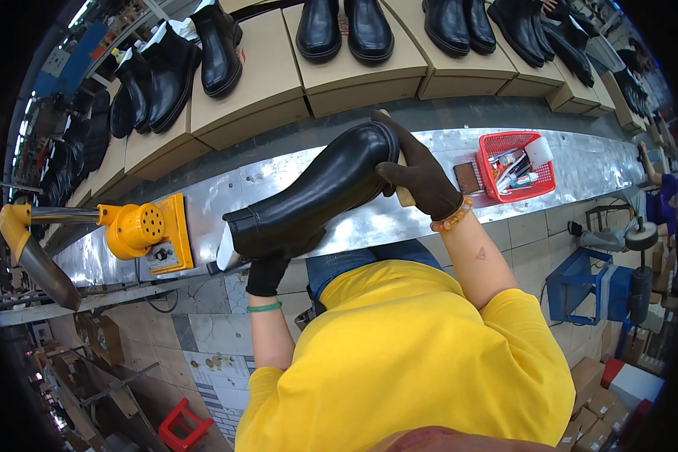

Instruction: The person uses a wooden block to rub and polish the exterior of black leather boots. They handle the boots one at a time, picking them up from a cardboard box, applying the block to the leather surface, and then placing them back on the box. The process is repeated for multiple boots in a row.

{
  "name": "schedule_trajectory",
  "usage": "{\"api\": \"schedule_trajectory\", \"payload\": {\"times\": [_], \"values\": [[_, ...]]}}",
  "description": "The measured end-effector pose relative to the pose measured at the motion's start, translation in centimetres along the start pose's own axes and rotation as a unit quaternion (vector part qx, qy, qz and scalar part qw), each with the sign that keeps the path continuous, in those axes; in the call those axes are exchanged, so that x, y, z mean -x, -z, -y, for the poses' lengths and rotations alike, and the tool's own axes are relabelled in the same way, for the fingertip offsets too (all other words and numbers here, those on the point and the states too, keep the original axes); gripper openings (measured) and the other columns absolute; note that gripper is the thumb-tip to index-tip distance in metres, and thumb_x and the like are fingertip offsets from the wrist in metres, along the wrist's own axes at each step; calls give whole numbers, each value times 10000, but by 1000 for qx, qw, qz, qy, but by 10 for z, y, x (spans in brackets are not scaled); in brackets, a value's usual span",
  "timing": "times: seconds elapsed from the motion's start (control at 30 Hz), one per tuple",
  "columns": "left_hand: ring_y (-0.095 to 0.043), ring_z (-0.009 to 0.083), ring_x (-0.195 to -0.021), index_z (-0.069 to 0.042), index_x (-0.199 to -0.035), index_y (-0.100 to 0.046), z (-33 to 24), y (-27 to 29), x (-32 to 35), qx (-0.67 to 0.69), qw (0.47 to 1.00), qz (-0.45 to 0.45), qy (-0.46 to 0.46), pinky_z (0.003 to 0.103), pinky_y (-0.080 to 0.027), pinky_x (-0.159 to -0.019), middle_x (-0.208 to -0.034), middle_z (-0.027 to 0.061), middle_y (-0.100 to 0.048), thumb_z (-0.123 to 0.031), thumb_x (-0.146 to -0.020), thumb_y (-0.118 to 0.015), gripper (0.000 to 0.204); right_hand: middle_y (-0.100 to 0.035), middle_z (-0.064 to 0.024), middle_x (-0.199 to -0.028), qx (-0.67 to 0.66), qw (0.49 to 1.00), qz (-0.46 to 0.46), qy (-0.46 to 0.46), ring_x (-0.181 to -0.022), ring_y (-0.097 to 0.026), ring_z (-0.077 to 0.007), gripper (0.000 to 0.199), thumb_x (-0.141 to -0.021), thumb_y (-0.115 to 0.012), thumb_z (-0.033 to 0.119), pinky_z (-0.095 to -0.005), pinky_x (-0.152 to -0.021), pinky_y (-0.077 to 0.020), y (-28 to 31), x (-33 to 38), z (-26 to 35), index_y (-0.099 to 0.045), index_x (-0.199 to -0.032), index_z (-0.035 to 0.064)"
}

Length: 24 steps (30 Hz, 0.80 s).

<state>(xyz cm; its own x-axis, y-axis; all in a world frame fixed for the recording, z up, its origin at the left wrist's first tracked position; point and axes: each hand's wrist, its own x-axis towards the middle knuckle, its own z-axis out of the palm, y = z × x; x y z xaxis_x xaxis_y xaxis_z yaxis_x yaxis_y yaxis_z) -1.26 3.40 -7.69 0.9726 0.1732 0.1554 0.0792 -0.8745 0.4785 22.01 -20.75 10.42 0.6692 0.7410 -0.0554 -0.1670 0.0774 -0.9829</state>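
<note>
A shiny black ankle boot (309, 181) is held tilted above the metal bench, toe up to the right and opening down to the left. White stuffing (226, 250) pokes out of its opening. My left hand (270, 273), in a dark glove, supports the boot from below; its fingers are mostly hidden behind the shaft. My right hand (423, 175), in a dark brown glove, is closed round a flat tan wooden piece (404, 194) at the toe. That piece could be a brush back, but its working side is hidden by the boot and fingers.
On the long metal bench (279, 169) stand a yellow blower-like machine (145, 230) at left and a red basket (517, 167) of tubes and tools at right, beside a brown block (467, 178). Cardboard boxes (365, 90) carrying black boots (369, 30) line the far side.
</note>
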Motion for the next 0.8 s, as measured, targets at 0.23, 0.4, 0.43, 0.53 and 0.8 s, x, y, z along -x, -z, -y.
{"api": "schedule_trajectory", "payload": {"times": [0.23,0.4,0.43,0.53,0.8], "values": [[-484,287,-1179,-73,-1267,-496,-47,4,22,438,896,27,68,390,-377,-1007,-1294,128,-508,-206,-846,-615,457,-541,-57,-1176,-130,991,17,0,-878,-577,-112,646,-926,-449,488,-244,-665,-500,17,-19,-22,-310,-1410,84],[-514,263,-1152,-67,-1278,-493,-64,-10,33,544,834,39,89,392,-397,-991,-1303,114,-510,-166,-872,-569,425,-563,-73,-1197,-125,992,-12,-11,-960,-591,-131,601,-934,-421,508,-239,-778,-487,20,-37,-27,-421,-1335,60],[-517,254,-1143,-56,-1276,-494,-67,-12,35,576,809,40,112,382,-403,-984,-1293,110,-515,-134,-841,-592,452,-576,-77,-1169,-131,991,-18,-31,-952,-594,-134,587,-932,-425,509,-243,-775,-489,24,-42,-30,-447,-1310,60],[-514,221,-1125,-19,-1268,-497,-79,-12,38,689,696,51,195,345,-416,-964,-1257,100,-531,-18,-722,-693,580,-608,-87,-1095,-148,984,-39,-86,-923,-602,-142,549,-928,-437,508,-258,-762,-495,37,-57,-41,-513,-1239,61],[-554,184,-1033,15,-1216,-528,-128,29,-8,672,703,95,214,302,-452,-898,-1171,93,-573,-4,-731,-713,520,-620,-116,-1050,252,965,-29,72,-887,-617,-193,558,-922,-462,492,-326,-779,-510,81,-69,-88,-523,-1197,10]]}}
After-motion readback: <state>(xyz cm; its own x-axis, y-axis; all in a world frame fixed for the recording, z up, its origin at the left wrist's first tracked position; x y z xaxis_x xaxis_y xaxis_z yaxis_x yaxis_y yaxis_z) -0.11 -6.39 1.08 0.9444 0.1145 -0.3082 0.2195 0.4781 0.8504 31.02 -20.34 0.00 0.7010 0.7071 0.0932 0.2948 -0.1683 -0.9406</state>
